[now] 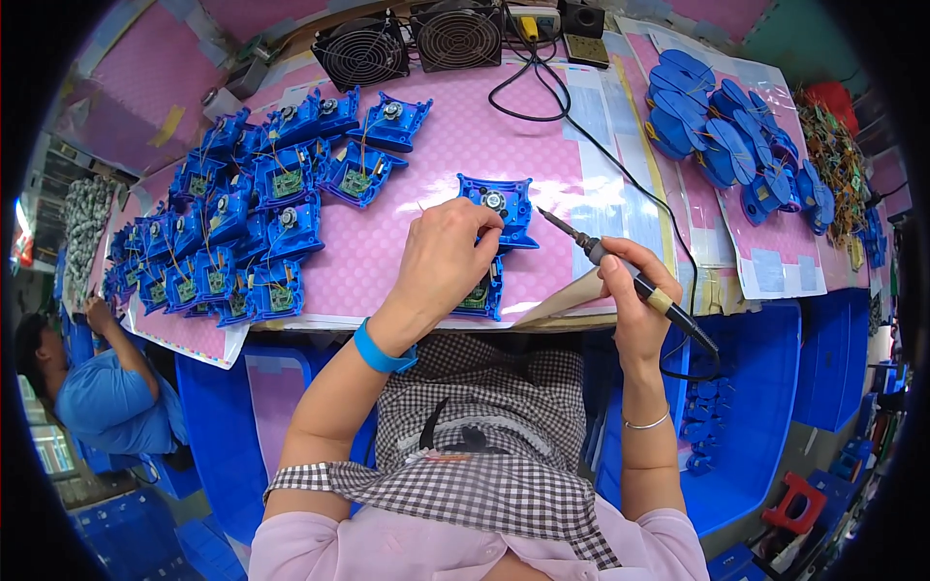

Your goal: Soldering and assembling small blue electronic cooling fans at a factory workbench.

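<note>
My right hand (639, 295) grips a soldering iron (620, 269) by its handle, and the metal tip points up and left toward a blue plastic housing. That blue housing (515, 221) lies near the table's front edge, with a round silver part (495, 200) set in it. My left hand (448, 254) is over its left side, thumb and fingers pinched together; what they hold is too small or hidden to make out. Below the fingers, a second blue housing part (492, 295) shows a green circuit board (475, 296). The iron's tip is apart from the housing.
Several blue housings with boards and wires (288, 182) crowd the table's left. Two black fans (455, 37) stand at the back, beside a soldering-iron stand (586, 48). A black cable (620, 145) crosses the table. Blue discs (728, 150) pile up right; blue bins (775, 387) stand below; a co-worker (111, 397) sits left.
</note>
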Motion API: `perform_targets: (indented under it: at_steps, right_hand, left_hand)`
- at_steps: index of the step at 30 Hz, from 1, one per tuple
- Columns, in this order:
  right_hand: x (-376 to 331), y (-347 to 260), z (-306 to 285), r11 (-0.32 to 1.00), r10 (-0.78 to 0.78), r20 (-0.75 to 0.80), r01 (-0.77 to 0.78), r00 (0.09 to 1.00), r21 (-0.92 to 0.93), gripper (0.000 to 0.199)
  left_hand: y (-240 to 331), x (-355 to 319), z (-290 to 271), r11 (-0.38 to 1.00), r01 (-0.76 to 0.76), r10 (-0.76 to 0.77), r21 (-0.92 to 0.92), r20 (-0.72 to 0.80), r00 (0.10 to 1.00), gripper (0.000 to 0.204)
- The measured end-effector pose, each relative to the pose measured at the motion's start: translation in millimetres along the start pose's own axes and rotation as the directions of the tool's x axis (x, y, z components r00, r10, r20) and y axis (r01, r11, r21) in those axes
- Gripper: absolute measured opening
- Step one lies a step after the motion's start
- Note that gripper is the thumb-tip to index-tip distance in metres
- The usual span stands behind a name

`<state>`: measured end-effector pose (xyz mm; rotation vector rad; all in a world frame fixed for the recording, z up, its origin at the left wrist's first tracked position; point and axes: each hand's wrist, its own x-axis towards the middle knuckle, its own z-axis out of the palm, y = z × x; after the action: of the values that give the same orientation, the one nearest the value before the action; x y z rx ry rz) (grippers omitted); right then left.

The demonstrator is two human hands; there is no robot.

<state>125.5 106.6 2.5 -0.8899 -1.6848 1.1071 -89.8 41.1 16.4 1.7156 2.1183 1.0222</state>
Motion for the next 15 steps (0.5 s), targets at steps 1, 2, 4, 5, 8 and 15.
perform_targets:
  at_steps: [1, 2, 4, 5, 8, 15]
  right_hand:
    - [-0.7, -2.0, -0.3, 1.000, 0.021, -0.027, -0.020, 0.999, 0.022, 0.018]
    - [-1.0, -3.1, -0.3, 0.998, 0.042, -0.052, -0.040, 0.998, 0.046, 0.019]
    - [-0.9, -2.8, -0.3, 0.999, 0.021, -0.054, -0.019, 0.998, 0.043, 0.019]
    - [-0.6, -2.7, -0.4, 0.999, 0.000, -0.054, 0.002, 0.999, 0.040, 0.019]
    - [0.7, -2.2, -0.3, 1.000, -0.017, -0.034, 0.018, 0.999, 0.020, 0.019]
    - [-2.1, -2.7, -2.6, 0.989, -0.026, -0.158, 0.048, 0.987, 0.137, 0.017]
  left_hand:
    - [0.2, 0.2, 0.1, 1.000, 0.003, -0.003, -0.002, 0.001, 1.000, 0.012]
    - [0.4, 0.2, -0.1, 1.000, 0.007, -0.007, -0.003, 0.002, 1.000, 0.012]
    - [-1.2, 0.2, 0.4, 1.000, 0.003, -0.003, 0.000, -0.001, 1.000, 0.012]
    - [-2.2, -0.2, 0.7, 1.000, 0.000, 0.000, 0.004, -0.005, 1.000, 0.012]
    - [-6.9, -2.7, -1.3, 0.993, -0.091, 0.099, 0.069, -0.129, 0.987, 0.012]
    - [-48.5, -34.0, -39.5, 0.949, 0.232, -0.296, -0.216, -0.346, 0.891, 0.014]
